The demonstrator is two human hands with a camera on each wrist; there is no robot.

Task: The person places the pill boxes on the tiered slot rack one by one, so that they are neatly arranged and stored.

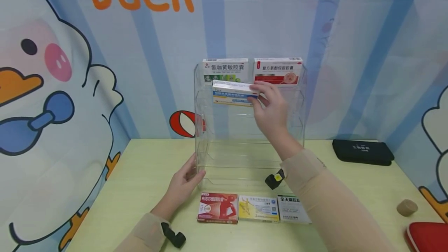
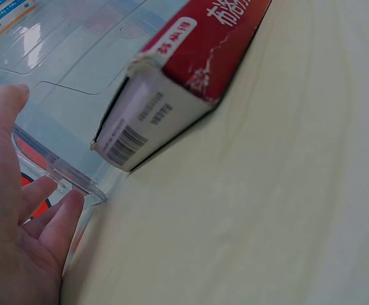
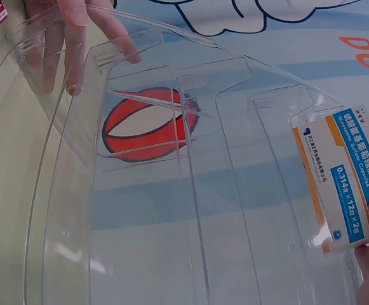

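My right hand (image 1: 271, 108) pinches one end of a white, blue and orange medicine box (image 1: 231, 93), labelled Glucosamine Sulfate Capsules (image 3: 343, 178) in the right wrist view. The box is held level in front of the upper part of a clear stepped display rack (image 1: 250, 143). With thumb in front and fingers behind, my left hand (image 1: 183, 182) grips the rack's lower left side. On the top step stand a green-and-white medicine box (image 1: 225, 69) and a red-and-white medicine box (image 1: 278, 72). Lower steps show only bare plastic.
Before the rack lie a red medicine box (image 1: 217, 208), a yellow-and-white box (image 1: 259, 208) and a white-and-black box (image 1: 294, 210), partly behind my right sleeve. To the right are a black pouch (image 1: 363, 152), a small brown cylinder (image 1: 407, 207) and a red case (image 1: 427, 237). A printed curtain hangs behind.
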